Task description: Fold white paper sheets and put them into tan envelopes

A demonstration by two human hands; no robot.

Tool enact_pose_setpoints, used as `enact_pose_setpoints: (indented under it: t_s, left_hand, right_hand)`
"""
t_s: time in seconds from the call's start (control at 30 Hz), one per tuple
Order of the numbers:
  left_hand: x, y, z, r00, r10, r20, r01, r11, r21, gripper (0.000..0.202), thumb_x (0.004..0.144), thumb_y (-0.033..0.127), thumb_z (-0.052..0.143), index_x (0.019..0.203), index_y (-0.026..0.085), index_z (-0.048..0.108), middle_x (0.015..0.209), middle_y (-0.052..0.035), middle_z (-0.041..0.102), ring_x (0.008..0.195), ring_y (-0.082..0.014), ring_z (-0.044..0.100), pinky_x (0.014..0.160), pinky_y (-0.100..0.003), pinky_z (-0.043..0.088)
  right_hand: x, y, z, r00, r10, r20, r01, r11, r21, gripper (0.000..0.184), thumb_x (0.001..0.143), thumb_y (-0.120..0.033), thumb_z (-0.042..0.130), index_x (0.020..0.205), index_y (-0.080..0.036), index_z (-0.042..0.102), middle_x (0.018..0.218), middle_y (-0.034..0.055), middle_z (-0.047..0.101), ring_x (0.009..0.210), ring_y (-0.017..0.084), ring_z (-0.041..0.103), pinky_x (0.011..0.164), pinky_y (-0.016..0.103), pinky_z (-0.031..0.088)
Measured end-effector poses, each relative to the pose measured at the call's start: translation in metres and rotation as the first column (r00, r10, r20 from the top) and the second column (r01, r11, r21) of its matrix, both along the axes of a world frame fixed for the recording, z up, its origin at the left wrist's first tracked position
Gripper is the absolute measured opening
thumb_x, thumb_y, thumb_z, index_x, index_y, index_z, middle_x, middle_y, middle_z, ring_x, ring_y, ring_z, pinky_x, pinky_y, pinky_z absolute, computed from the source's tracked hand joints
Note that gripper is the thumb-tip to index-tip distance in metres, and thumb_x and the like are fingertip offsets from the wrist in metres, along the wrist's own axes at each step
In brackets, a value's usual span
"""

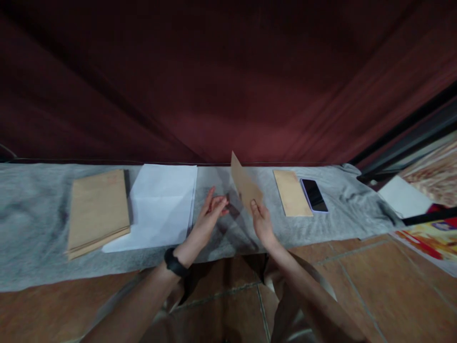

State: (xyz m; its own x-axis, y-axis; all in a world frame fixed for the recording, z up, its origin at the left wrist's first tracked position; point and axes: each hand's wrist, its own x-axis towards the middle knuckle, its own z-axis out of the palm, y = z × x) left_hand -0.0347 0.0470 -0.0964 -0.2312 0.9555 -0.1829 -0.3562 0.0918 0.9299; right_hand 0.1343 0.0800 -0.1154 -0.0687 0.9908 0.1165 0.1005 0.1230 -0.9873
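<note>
Envelope (pixel 244 185) in right hand (pixel 263 224), left hand (pixel 210 216) near, grey cloth (pixel 350 205) beneath

You wear a black wristband (pixel 176 262) behind your left fingers (pixel 208 199); your forearms (pixel 137 300) are sleeveless, your trousers (pixel 286 312) beige.

Purple-edged phone (pixel 315 196), maroon backdrop (pixel 228 85), tiled floor (pixel 371 267)

From here I see dark red cloth (pixel 228 85) filling the upper frame, lightest near its lower middle. I make out a grey-draped counter (pixel 350 200) crossing mid-frame, brown floor tiles (pixel 378 276) along the bottom, and dark bars (pixel 403 127) slanting at right, all dimly lit.
</note>
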Motion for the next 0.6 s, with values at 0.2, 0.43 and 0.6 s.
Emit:
enact_pose_setpoints:
  t_s: [0.2, 0.43, 0.6]
  left_hand:
    - [-0.004, 0.008, -0.008, 0.988, -0.018, 0.152, 0.039, 0.990, -0.136, 0.060, 0.082, 0.036, 0.079, 0.136, 0.024, 0.056, 0.120, -0.0090, 0.072, 0.106, -0.0223, 0.071, 0.088, -0.036, 0.058]
    - [-0.027, 0.024, -0.015, 0.999, 0.029, 0.030, -0.026, 0.994, -0.106, 0.046, 0.066, 0.034, 0.080, 0.106, 0.016, 0.067, 0.114, -0.0115, 0.075, 0.102, -0.0260, 0.071, 0.079, -0.034, 0.057]
    - [-0.043, 0.036, -0.014, 0.993, -0.046, -0.107, 0.034, 0.993, -0.114, 0.055, 0.058, 0.027, 0.079, 0.110, 0.014, 0.067, 0.110, -0.0100, 0.076, 0.095, -0.0257, 0.071, 0.071, -0.031, 0.054]
  right_hand:
    - [-0.008, 0.001, 0.014, 0.864, 0.051, -0.501, -0.231, 0.924, -0.304, 0.040, 0.099, -0.053, 0.050, 0.124, -0.024, 0.061, 0.118, 0.0072, 0.075, 0.108, 0.021, 0.073, 0.090, 0.035, 0.062]
    - [-0.002, -0.004, 0.006, 0.923, 0.147, -0.355, -0.316, 0.816, -0.484, 0.030, 0.092, -0.040, 0.058, 0.110, -0.017, 0.064, 0.107, 0.0134, 0.078, 0.098, 0.026, 0.076, 0.082, 0.038, 0.064]
    - [0.015, 0.001, -0.004, 0.953, 0.062, -0.296, -0.219, 0.815, -0.537, 0.025, 0.077, -0.037, 0.075, 0.091, -0.019, 0.065, 0.090, 0.0061, 0.076, 0.074, 0.020, 0.074, 0.070, 0.034, 0.064]
